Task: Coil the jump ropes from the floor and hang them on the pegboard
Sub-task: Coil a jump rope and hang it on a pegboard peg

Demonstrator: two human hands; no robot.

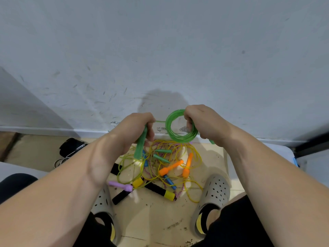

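Floor (156,221): beige tile, marked with dark specks. Wall (160,50): pale grey, scuffed, meeting the floor at a white baseboard (53,130).

A black item (71,146) with a metal ring lies at 9 o'clock of the pile (160,166). The pile is a tangle of yellow and pink ropes with green, blue, orange, purple and black-and-yellow handles. It lies on the floor between two grey clogs (213,193).

Left hand (135,129): raised above the 11 o'clock edge of the pile. Fingers are curled round a green handle (140,147), which hangs from the fist toward 6 o'clock. A straight run of green cord leaves the fist toward 3 o'clock and joins the coil (178,129).

Coil: several green loops, held in the air between the hands, above the 12 o'clock edge of the pile and in front of the baseboard.

Right hand (204,122): fingers pass through the coil and are curled round its 3 o'clock side. A green tip (211,141) protrudes below the fist at 5 o'clock.
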